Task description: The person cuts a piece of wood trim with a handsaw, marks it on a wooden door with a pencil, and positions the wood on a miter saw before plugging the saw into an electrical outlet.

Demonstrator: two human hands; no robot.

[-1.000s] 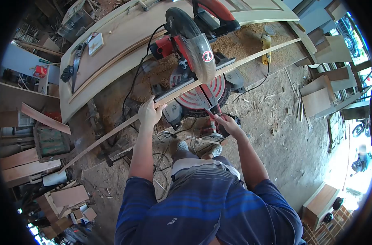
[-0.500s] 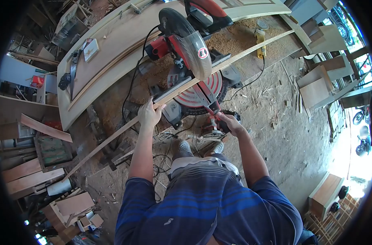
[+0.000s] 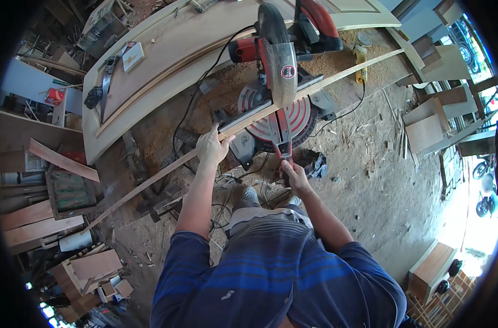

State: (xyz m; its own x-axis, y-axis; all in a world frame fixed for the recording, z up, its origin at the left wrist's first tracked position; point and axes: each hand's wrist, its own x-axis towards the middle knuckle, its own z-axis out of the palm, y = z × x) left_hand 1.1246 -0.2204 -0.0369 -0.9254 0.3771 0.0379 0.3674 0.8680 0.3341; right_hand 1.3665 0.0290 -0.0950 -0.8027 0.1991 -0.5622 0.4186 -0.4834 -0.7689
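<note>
A long thin wooden strip (image 3: 363,67) lies across the bed of a red and black miter saw (image 3: 282,82), along its fence. My left hand (image 3: 211,147) is closed on the strip just left of the saw's round table, thumb toward me. Beyond that hand the strip runs down to the lower left. My right hand (image 3: 295,177) grips the handle at the front of the saw's turntable arm (image 3: 282,134). The saw head is raised, and its guard (image 3: 284,68) stands above the strip.
Behind the saw lies a large panelled wooden board (image 3: 172,49) with a hand saw (image 3: 108,82) on it. A yellow corded power tool (image 3: 360,63) sits amid sawdust at right. Cables and offcuts litter the floor; stacked wood (image 3: 46,224) stands at left.
My right hand has swung the turntable arm leftward, and the saw head has turned with it. My left hand stays on the strip. The whole view has shifted slightly.
</note>
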